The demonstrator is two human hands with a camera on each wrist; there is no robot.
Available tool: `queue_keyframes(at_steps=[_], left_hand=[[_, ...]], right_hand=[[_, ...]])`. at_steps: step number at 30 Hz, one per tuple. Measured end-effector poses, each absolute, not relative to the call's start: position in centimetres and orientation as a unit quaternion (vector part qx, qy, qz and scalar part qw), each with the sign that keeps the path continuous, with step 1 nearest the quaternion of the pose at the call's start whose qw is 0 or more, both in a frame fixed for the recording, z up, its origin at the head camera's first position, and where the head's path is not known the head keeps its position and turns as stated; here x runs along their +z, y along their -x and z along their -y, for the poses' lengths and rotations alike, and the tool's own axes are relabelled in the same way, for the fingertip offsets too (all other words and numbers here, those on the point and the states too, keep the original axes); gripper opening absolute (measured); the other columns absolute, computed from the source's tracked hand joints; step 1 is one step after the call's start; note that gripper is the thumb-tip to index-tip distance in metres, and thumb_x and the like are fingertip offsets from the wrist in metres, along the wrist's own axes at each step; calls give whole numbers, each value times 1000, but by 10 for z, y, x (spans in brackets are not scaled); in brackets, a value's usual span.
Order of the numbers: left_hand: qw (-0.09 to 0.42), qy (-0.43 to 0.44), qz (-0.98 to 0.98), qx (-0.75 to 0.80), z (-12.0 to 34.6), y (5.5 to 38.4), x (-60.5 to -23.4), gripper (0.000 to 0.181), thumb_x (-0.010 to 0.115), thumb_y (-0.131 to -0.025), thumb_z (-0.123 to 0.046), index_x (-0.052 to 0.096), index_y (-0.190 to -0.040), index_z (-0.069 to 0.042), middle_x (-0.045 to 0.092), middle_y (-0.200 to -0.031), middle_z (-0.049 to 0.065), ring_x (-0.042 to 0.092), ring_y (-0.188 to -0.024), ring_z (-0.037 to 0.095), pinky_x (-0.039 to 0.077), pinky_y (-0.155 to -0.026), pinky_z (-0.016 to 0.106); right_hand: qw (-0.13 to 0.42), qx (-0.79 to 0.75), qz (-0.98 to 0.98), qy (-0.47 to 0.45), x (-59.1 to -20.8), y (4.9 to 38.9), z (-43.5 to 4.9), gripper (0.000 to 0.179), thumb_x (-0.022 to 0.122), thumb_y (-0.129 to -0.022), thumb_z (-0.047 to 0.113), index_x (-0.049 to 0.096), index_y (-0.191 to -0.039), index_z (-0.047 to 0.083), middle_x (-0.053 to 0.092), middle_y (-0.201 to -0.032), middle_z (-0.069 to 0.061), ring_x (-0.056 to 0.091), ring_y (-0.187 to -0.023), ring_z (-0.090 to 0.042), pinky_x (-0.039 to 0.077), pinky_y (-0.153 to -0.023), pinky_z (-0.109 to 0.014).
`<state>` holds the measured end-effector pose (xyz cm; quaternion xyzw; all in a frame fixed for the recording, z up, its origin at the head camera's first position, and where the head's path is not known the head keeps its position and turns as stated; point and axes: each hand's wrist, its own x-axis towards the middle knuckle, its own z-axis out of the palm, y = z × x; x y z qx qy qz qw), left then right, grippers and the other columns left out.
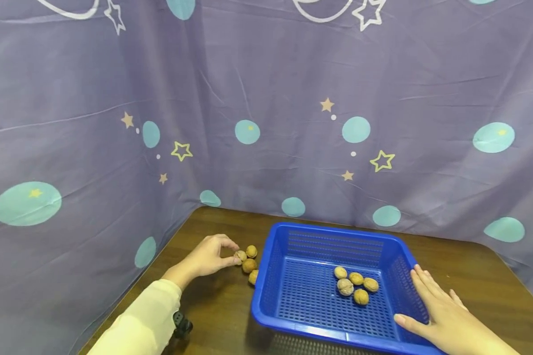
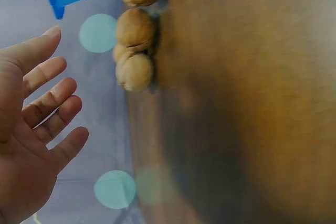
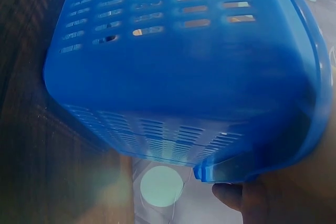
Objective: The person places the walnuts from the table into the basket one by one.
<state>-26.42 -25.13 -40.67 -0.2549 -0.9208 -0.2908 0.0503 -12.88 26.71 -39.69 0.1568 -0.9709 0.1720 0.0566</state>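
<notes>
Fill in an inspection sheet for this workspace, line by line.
Surface: brown wood-look table, carrying the basket and walnuts.
Job's things: blue basket with slotted walls, holding five walnuts; four loose walnuts lie grouped on the table, left of the basket.
Clutter: nothing seen, apart from a small black device at the left sleeve.
Left hand: thumb and fingers spread by the leftmost loose walnut; contact cannot be confirmed.
Right hand: rests on the basket's right side, fingers extended.
Cables: nothing seen.
Surroundings: purple-grey curtain with stars and teal ovals, behind and left of the table.
</notes>
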Motion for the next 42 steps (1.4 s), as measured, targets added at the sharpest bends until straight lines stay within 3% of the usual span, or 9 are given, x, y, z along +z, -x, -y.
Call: queue_keyframes(at_steps=[11, 17, 22, 29, 35, 42], left_hand=[[27, 287, 896, -338, 241, 251, -437, 31, 80, -79, -29, 71, -101, -8, 66, -98, 4, 62, -93, 25, 52, -81, 44], [30, 307, 892, -331, 230, 252, -446, 34, 83, -76, -27, 72, -101, -7, 66, -94, 1, 63, -87, 19, 53, -76, 32], [30, 308, 897, -317, 221, 254, -449, 35, 86, -72, -27, 73, -98, -8, 63, -88, -1, 60, -81, 14, 50, -71, 25], [40, 300, 914, -268, 209, 258, -450, 41, 89, -65, -33, 76, -98, -13, 55, -77, -6, 50, -72, 8, 43, -63, 23], [37, 276, 931, -236, 206, 259, -448, 38, 88, -66, -35, 76, -97, -17, 52, -76, -7, 47, -70, 7, 41, -61, 25], [29, 271, 932, -241, 214, 255, -451, 37, 87, -68, -36, 76, -97, -15, 55, -76, -8, 49, -69, 6, 43, -59, 23]], right_hand=[[58, 176, 970, -157, -399, 128, -272, 96, 67, -87, 47, 17, -151, -2, 14, -156, -26, 4, -144, -39, -6, -96, -78], [47, 183, 971, -150, -398, 127, -269, 96, 66, -87, 49, 15, -152, -1, 11, -157, -23, 6, -144, -42, -8, -99, -74], [39, 182, 972, -143, -395, 126, -267, 96, 64, -88, 50, 12, -153, 1, 8, -158, -20, 5, -144, -40, -12, -103, -69], [49, 175, 973, -145, -394, 125, -268, 97, 64, -88, 51, 14, -152, -1, 9, -158, -21, 1, -145, -34, -9, -103, -71], [41, 186, 972, -141, -395, 125, -268, 96, 64, -88, 50, 13, -153, 0, 8, -159, -20, 6, -144, -41, -10, -103, -71], [44, 179, 972, -147, -394, 126, -269, 96, 64, -88, 49, 13, -153, 0, 8, -158, -21, 6, -144, -41, -13, -103, -68]])
